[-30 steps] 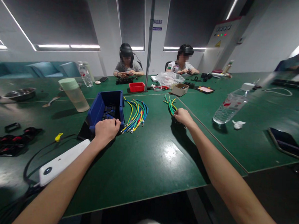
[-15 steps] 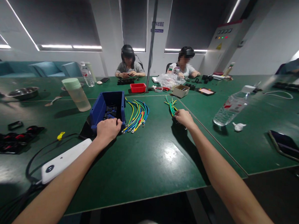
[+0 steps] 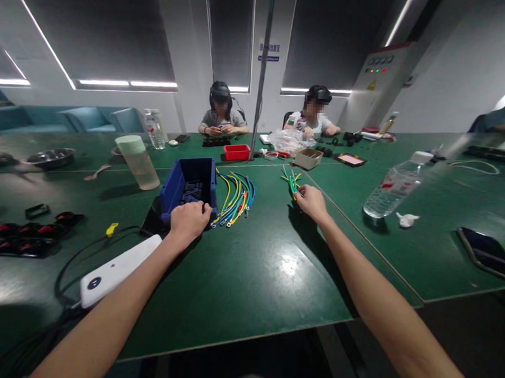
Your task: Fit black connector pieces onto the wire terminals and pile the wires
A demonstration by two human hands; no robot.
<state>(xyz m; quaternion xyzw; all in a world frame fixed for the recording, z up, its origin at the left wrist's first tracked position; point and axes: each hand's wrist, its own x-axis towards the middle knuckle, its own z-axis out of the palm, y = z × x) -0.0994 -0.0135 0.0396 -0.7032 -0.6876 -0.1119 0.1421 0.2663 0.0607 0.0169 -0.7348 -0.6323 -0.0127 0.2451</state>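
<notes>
Left hand curled over the blue bin's near rim; right hand closed around 1 small wire bundle on the green table.

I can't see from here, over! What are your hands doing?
Left hand grips blue bin rim. Right hand closed on green wires. Wire bundle beside bin.

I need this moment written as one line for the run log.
left hand: grips near rim of blue bin | right hand: on small wire bundle | loose coloured wires: beside bin, on green table
</notes>
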